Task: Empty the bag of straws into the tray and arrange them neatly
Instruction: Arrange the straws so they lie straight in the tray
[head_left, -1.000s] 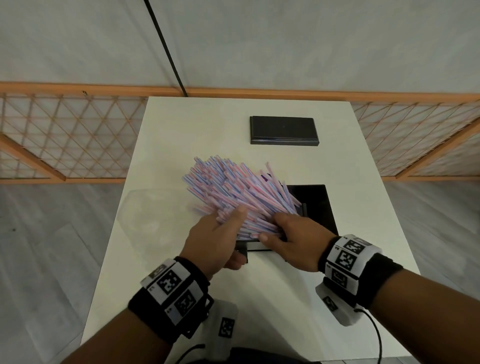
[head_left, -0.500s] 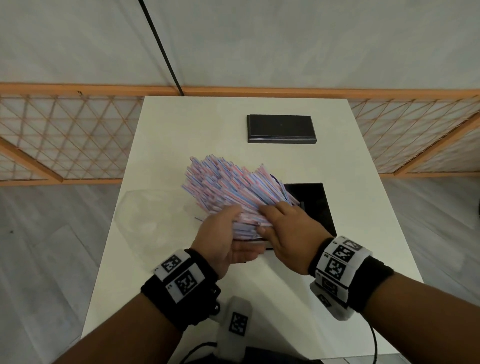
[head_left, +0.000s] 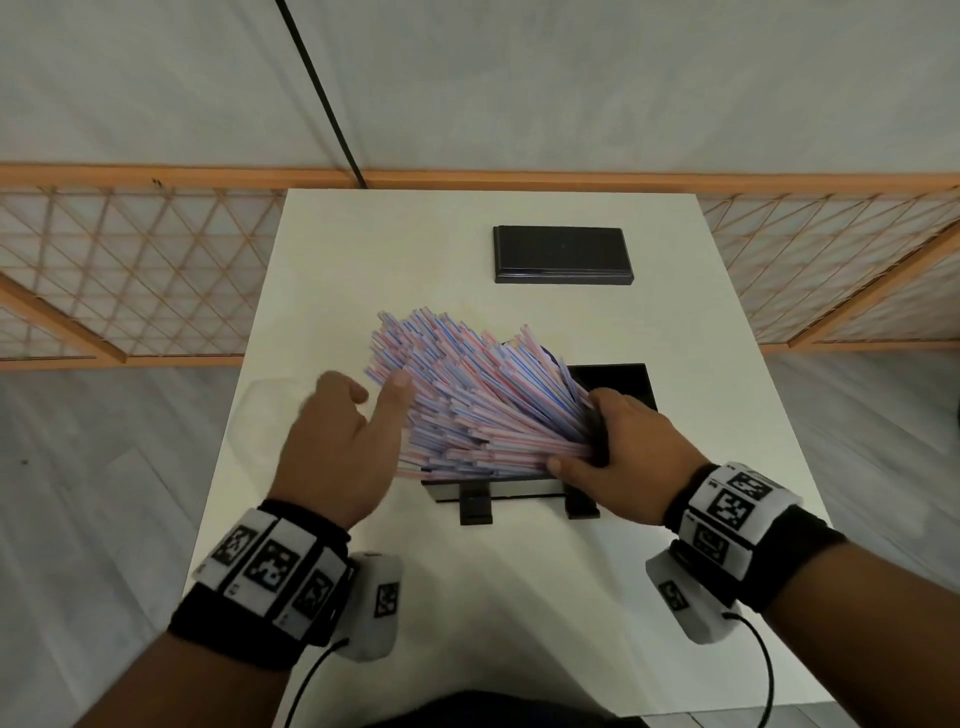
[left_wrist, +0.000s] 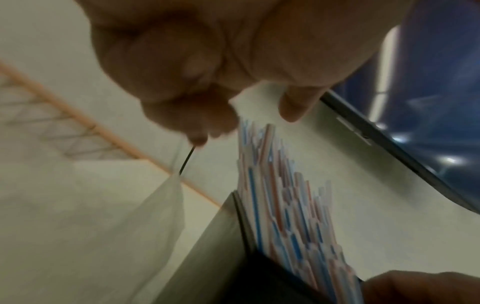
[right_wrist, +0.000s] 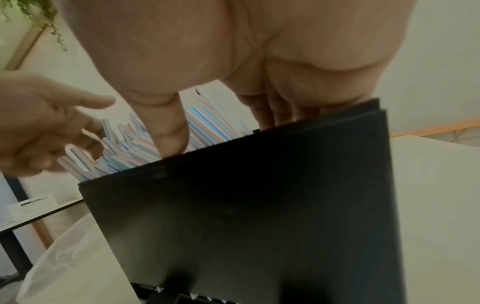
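Observation:
A thick bunch of striped pink, blue and white straws (head_left: 467, 389) fans out up and to the left from a black tray (head_left: 493, 491) at the table's middle. My right hand (head_left: 582, 441) grips the straws' near ends at the tray's right side, its thumb (right_wrist: 171, 139) pressed down on them behind the tray's wall (right_wrist: 246, 205). My left hand (head_left: 363, 400) is open at the fan's left edge, and its thumb touches the outer straws. It holds nothing. The empty clear bag (head_left: 260, 415) lies flat on the table to the left.
A second flat black piece (head_left: 562, 254) lies at the back of the white table (head_left: 519, 597). An orange lattice fence (head_left: 130, 270) runs behind the table on both sides. The table's left edge is close beside the bag.
My left hand has let go of the straws' near ends, opened and moved up-left to the fan's side. My right hand has slid right to the tray's right end. The fan has spread wider.

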